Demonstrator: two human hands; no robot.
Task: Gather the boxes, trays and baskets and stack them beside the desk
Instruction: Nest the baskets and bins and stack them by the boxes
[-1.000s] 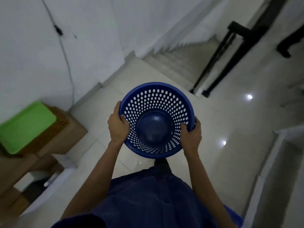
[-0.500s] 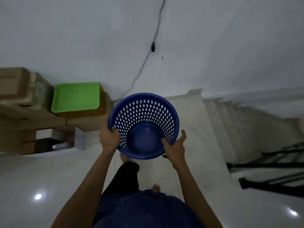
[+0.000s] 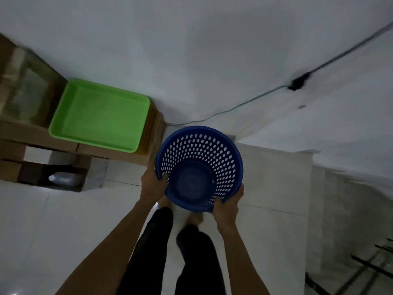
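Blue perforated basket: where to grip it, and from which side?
Take the blue basket by its rim, at two opposite points, coming in from its left and right sides. It is round and tapers toward the base, so the wall offers no flat face, while the rim gives a lip to hook fingers over. The left hand and right hand hold it this way.

Dim, cool grey-blue light throughout, diffuse, shadows soft. The wall (image 3: 212, 50) is white but reads dull grey. The green tray (image 3: 100, 116) is the brightest patch. The blue basket (image 3: 223, 158) at centre is fairly crisp, its holes distinct. The cable (image 3: 298, 82) on the wall is smeared by motion blur. The cardboard boxes (image 3: 23, 88) at the left edge are soft and stretched by wide-angle bending. The trousers (image 3: 153, 252) are near black, detail lost.
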